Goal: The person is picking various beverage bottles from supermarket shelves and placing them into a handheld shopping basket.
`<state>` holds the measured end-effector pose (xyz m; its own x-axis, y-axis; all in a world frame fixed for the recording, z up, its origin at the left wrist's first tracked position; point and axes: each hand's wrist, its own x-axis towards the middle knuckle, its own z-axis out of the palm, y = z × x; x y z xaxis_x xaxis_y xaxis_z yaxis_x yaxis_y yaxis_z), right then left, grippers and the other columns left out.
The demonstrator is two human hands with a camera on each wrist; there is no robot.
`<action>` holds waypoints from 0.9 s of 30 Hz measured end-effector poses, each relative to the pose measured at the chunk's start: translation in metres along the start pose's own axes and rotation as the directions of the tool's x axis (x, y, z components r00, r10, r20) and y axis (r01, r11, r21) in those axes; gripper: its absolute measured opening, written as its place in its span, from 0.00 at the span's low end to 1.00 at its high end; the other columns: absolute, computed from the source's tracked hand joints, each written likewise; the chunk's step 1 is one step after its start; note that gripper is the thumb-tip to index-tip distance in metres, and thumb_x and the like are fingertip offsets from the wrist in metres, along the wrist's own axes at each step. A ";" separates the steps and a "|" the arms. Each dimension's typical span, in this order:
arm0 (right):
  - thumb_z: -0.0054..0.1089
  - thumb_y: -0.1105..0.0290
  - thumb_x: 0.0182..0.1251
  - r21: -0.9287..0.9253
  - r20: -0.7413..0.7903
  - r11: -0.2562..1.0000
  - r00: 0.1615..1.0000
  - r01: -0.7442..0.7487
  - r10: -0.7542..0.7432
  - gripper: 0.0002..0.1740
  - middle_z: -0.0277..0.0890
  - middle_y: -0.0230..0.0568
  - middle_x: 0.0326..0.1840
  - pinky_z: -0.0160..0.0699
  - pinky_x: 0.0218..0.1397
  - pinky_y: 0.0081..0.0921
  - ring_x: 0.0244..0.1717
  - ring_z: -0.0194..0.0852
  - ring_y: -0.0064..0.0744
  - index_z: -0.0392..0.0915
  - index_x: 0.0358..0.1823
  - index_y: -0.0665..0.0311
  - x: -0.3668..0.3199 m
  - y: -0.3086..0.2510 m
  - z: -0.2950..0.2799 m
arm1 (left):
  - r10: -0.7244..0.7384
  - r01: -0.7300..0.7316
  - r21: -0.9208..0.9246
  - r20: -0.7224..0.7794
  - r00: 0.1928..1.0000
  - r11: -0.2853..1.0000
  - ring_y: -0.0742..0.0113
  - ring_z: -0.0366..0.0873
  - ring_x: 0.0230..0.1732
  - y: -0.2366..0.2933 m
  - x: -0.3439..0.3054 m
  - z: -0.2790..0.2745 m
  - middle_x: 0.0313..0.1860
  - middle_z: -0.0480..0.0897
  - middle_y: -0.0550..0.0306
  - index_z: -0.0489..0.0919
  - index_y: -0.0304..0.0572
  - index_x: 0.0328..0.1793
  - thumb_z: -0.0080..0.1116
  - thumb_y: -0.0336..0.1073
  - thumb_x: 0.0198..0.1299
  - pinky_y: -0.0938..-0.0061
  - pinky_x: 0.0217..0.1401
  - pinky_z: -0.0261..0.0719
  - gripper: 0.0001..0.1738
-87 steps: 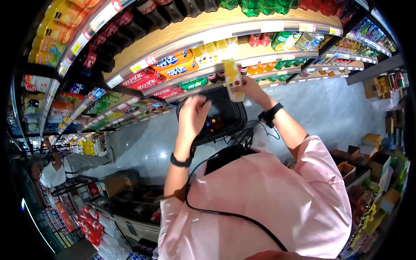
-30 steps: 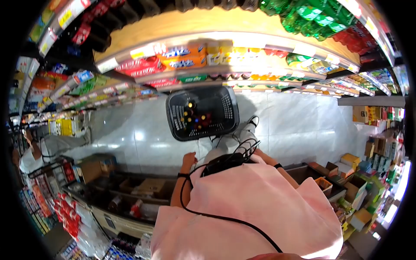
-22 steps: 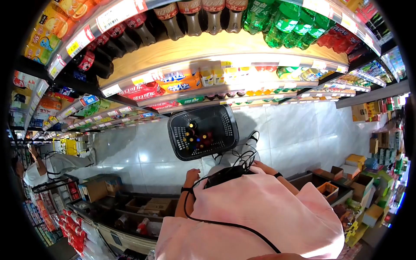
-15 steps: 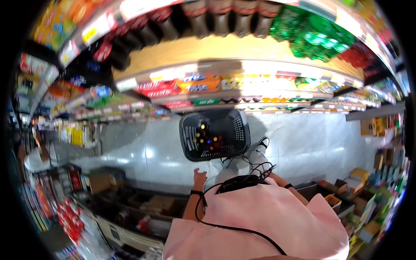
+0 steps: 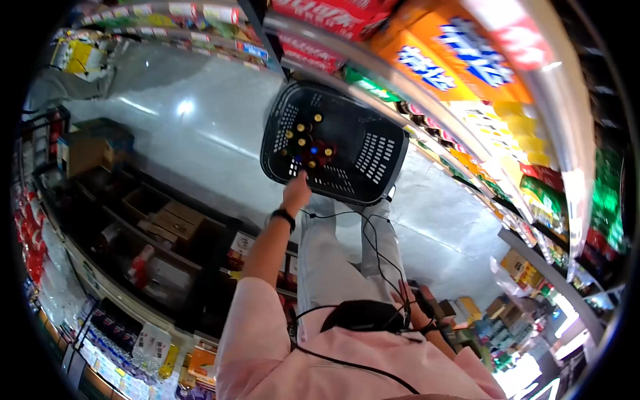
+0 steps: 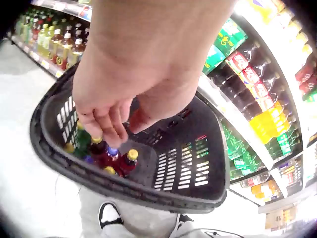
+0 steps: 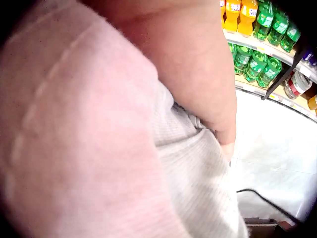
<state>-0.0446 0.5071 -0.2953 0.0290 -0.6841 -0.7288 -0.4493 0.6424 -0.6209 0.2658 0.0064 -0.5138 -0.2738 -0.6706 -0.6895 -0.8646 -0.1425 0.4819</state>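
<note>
A shopper's right hand (image 7: pixel 198 74) lies loose against grey trousers (image 7: pixel 198 178). The left hand (image 6: pixel 133 84), fingers slack, gripping nothing, hangs just above capped bottles (image 6: pixel 116 158) in 1 black basket (image 6: pixel 193 163) on the floor, drink shelves (image 6: pixel 247 74) behind.

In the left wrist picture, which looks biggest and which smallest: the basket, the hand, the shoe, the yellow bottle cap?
1. Black basket
2. Left hand, nearly as big, but only because it is right by the camera
3. Shoe
4. Yellow bottle cap
</note>
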 end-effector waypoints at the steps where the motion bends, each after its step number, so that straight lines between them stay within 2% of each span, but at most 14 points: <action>1: 0.62 0.59 0.70 -0.140 -0.001 0.985 0.995 0.103 -0.104 0.49 0.44 0.47 0.86 0.62 0.76 0.41 0.81 0.52 0.54 0.42 0.84 0.62 0.005 -0.013 -0.005 | 0.074 -0.063 0.113 -0.092 0.993 0.992 0.41 0.84 0.48 0.018 0.022 -0.009 0.45 0.85 0.43 0.72 0.43 0.62 0.52 0.35 0.62 0.47 0.53 0.78 0.21; 2: 0.64 0.55 0.68 -0.282 -0.017 0.953 0.994 -0.109 0.108 0.51 0.45 0.53 0.84 0.62 0.75 0.44 0.80 0.52 0.59 0.43 0.83 0.63 0.009 -0.028 -0.008 | 0.072 -0.039 0.190 -0.175 0.982 0.981 0.44 0.84 0.48 0.037 0.050 -0.021 0.48 0.84 0.45 0.73 0.41 0.61 0.54 0.35 0.61 0.50 0.53 0.77 0.21; 3: 0.66 0.51 0.65 -0.405 -0.061 0.859 0.947 -0.312 0.315 0.53 0.46 0.60 0.83 0.61 0.74 0.47 0.79 0.52 0.64 0.44 0.83 0.64 0.013 -0.062 -0.010 | 0.124 -0.057 0.278 -0.231 0.965 0.959 0.44 0.82 0.48 0.039 0.077 -0.022 0.50 0.82 0.44 0.72 0.40 0.67 0.54 0.40 0.67 0.49 0.56 0.75 0.24; 4: 0.69 0.49 0.61 -0.413 -0.078 0.882 0.974 -0.225 0.212 0.55 0.49 0.68 0.79 0.60 0.73 0.52 0.76 0.52 0.70 0.48 0.81 0.65 0.004 -0.064 -0.008 | 0.132 -0.053 0.285 -0.264 0.955 0.957 0.45 0.81 0.50 0.047 0.107 -0.024 0.51 0.82 0.43 0.74 0.40 0.66 0.52 0.33 0.62 0.52 0.59 0.73 0.24; 6: 0.72 0.53 0.58 -0.370 -0.113 0.856 0.931 -0.362 0.346 0.53 0.53 0.67 0.78 0.58 0.74 0.54 0.76 0.52 0.70 0.52 0.80 0.63 0.012 -0.115 -0.013 | 0.109 -0.021 0.379 -0.212 0.971 0.925 0.47 0.80 0.56 0.050 0.168 -0.015 0.55 0.81 0.45 0.70 0.43 0.74 0.49 0.33 0.67 0.50 0.65 0.68 0.27; 7: 0.73 0.55 0.58 -0.399 -0.120 0.834 0.923 -0.381 0.365 0.52 0.54 0.66 0.77 0.58 0.74 0.54 0.75 0.52 0.70 0.53 0.80 0.62 0.018 -0.125 -0.015 | 0.149 -0.032 0.389 -0.274 0.950 0.921 0.47 0.80 0.57 0.045 0.200 -0.004 0.56 0.81 0.45 0.70 0.51 0.75 0.49 0.33 0.68 0.51 0.66 0.67 0.27; 9: 0.73 0.58 0.58 -0.437 -0.177 0.776 0.889 -0.455 0.421 0.50 0.55 0.65 0.77 0.58 0.75 0.53 0.75 0.53 0.69 0.54 0.79 0.60 0.031 -0.126 -0.010 | 0.157 -0.027 0.461 -0.247 0.956 0.887 0.50 0.80 0.56 0.045 0.245 0.017 0.56 0.81 0.47 0.73 0.58 0.71 0.49 0.34 0.69 0.54 0.65 0.68 0.24; 10: 0.69 0.57 0.62 -0.395 -0.163 0.773 0.866 -0.496 0.472 0.44 0.55 0.66 0.76 0.55 0.76 0.52 0.75 0.52 0.68 0.58 0.76 0.63 0.035 -0.141 -0.015 | 0.149 -0.030 0.448 -0.234 0.961 0.894 0.50 0.80 0.56 0.044 0.259 0.028 0.56 0.81 0.47 0.73 0.58 0.71 0.49 0.34 0.69 0.54 0.65 0.68 0.24; 13: 0.68 0.57 0.63 -0.422 -0.140 0.715 0.819 -0.557 0.556 0.45 0.55 0.62 0.77 0.55 0.76 0.52 0.76 0.51 0.67 0.56 0.77 0.60 0.026 -0.109 -0.010 | 0.191 -0.049 0.551 -0.203 0.960 0.833 0.53 0.82 0.52 0.029 0.293 0.063 0.52 0.82 0.50 0.77 0.60 0.64 0.50 0.35 0.69 0.57 0.61 0.71 0.18; 15: 0.67 0.57 0.63 -0.403 -0.138 0.726 0.821 -0.558 0.555 0.44 0.55 0.60 0.77 0.54 0.76 0.52 0.77 0.49 0.67 0.56 0.77 0.58 0.029 -0.105 -0.010 | 0.239 -0.018 0.538 -0.345 0.908 0.843 0.56 0.84 0.47 0.021 0.297 0.075 0.47 0.83 0.51 0.80 0.57 0.56 0.51 0.35 0.69 0.60 0.54 0.75 0.13; 16: 0.67 0.57 0.63 -0.391 -0.138 0.722 0.811 -0.572 0.568 0.44 0.54 0.60 0.78 0.54 0.76 0.53 0.77 0.50 0.67 0.56 0.78 0.58 0.030 -0.104 -0.009 | 0.281 -0.080 0.532 -0.308 0.909 0.843 0.55 0.84 0.44 0.015 0.293 0.074 0.43 0.83 0.51 0.81 0.56 0.54 0.52 0.34 0.68 0.61 0.48 0.77 0.12; 21: 0.66 0.57 0.64 -0.413 -0.134 0.728 0.827 -0.547 0.545 0.44 0.53 0.58 0.79 0.56 0.75 0.53 0.74 0.54 0.65 0.56 0.78 0.58 0.023 -0.094 -0.008 | 0.516 -0.336 0.493 -0.290 0.806 0.802 0.47 0.82 0.40 0.029 0.215 0.036 0.39 0.81 0.48 0.80 0.53 0.52 0.55 0.31 0.63 0.54 0.48 0.76 0.12; 26: 0.61 0.51 0.68 -0.361 -0.213 0.841 0.913 -0.403 0.347 0.42 0.57 0.64 0.75 0.58 0.74 0.53 0.72 0.57 0.65 0.57 0.76 0.64 0.028 -0.096 -0.006 | 0.593 -0.519 0.313 -0.222 0.774 0.795 0.49 0.82 0.41 0.132 0.037 -0.080 0.32 0.82 0.47 0.83 0.48 0.38 0.56 0.31 0.58 0.53 0.45 0.77 0.06; 27: 0.61 0.50 0.69 -0.314 -0.242 0.864 0.913 -0.393 0.327 0.42 0.58 0.65 0.74 0.59 0.73 0.53 0.71 0.58 0.65 0.57 0.75 0.66 0.036 -0.111 -0.013 | 0.637 -0.563 0.368 -0.114 0.763 0.740 0.50 0.82 0.40 0.156 0.001 -0.102 0.33 0.82 0.48 0.83 0.48 0.38 0.55 0.31 0.59 0.57 0.43 0.77 0.06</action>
<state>-0.0056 0.4066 -0.2490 -0.3367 -0.4981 -0.7991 -0.6798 0.7158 -0.1598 0.1735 -0.0906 -0.3844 -0.7114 -0.6848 -0.1577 -0.6408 0.5401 0.5456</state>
